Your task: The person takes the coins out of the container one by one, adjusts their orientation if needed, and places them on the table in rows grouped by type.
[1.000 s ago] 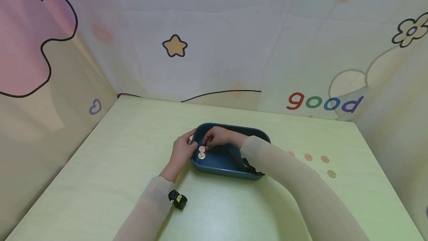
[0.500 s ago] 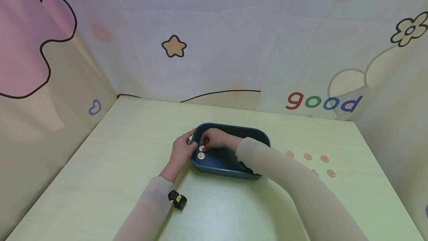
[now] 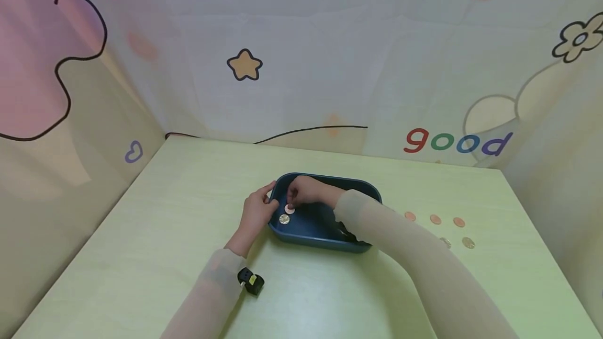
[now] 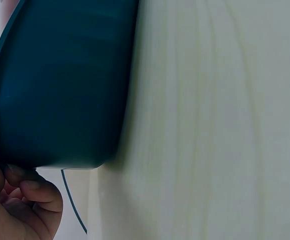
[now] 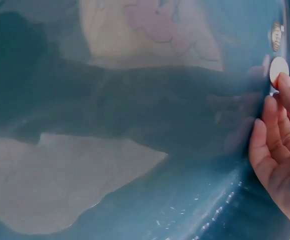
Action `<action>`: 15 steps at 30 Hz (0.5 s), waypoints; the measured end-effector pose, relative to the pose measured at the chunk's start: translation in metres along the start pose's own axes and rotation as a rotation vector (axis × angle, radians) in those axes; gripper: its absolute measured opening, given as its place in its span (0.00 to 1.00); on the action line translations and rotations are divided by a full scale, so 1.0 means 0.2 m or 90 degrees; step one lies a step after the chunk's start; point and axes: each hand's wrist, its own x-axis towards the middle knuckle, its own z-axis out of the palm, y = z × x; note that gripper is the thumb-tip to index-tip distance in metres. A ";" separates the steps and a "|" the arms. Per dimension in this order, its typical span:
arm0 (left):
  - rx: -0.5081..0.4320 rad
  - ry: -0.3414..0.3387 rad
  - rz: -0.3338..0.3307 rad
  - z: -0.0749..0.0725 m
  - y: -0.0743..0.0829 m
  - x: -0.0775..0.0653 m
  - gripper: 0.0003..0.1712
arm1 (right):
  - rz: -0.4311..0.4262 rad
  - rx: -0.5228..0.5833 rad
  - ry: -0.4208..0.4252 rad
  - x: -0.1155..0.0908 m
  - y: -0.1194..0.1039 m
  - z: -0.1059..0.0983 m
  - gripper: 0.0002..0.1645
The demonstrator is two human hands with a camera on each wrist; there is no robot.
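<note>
A deep blue tray (image 3: 311, 244) stands on the table in the head view. My left hand (image 3: 255, 212) pinches its left rim, the curled fingers (image 4: 41, 194) outside the wall in the left wrist view. Inside the tray, at the left end, my right hand (image 3: 303, 191) holds a pinkish copper coin (image 3: 289, 210) by its edge. The right wrist view has that coin (image 5: 279, 69) tilted up at the thumb tip. Just nearer to me lies a gold coin (image 3: 284, 219) on the tray floor. My right forearm covers part of the tray's right side.
Right of the tray, several loose coins lie on the table: copper ones such as this coin (image 3: 435, 219) in the back row, gold ones such as this coin (image 3: 468, 243) in front. A printed cloth (image 3: 301, 77) hangs behind the table (image 3: 155, 234).
The copper coin has shifted slightly right and tipped up under my right fingers, after they partly covered it half a second ago. My left hand has kept its hold on the rim.
</note>
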 end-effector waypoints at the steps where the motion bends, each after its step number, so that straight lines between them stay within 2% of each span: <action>1: -0.002 0.000 0.002 0.00 0.00 0.00 0.34 | 0.001 0.005 -0.007 0.00 0.00 -0.01 0.06; 9: -0.007 0.000 0.017 0.00 0.01 0.00 0.34 | 0.035 0.117 -0.048 -0.07 -0.02 -0.11 0.08; 15: -0.004 0.001 0.010 0.01 -0.01 0.00 0.34 | 0.039 0.167 -0.003 -0.20 -0.06 -0.18 0.08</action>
